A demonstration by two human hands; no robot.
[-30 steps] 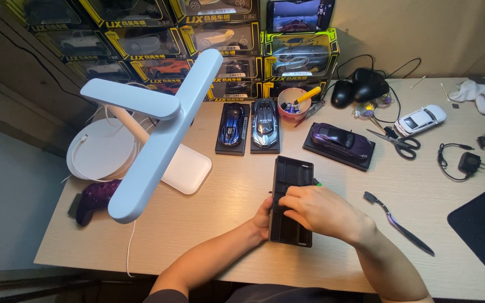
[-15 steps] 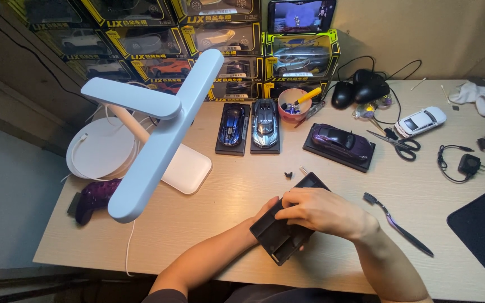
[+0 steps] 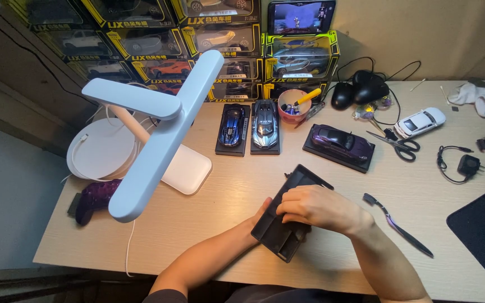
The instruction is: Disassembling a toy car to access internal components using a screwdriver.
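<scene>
Both hands grip a flat black rectangular plastic base (image 3: 287,224) tilted over the pale wooden bench (image 3: 225,224): right hand (image 3: 318,209) curled on top, left hand (image 3: 264,216) mostly hidden underneath.

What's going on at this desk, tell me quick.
A person holds a flat black base on the desk with both hands. The right hand lies over its top, and the left hand grips its left edge. The base is tilted diagonally. Behind it stand three model cars on bases, with a white lamp to the left and a black toothbrush to the right.
</scene>
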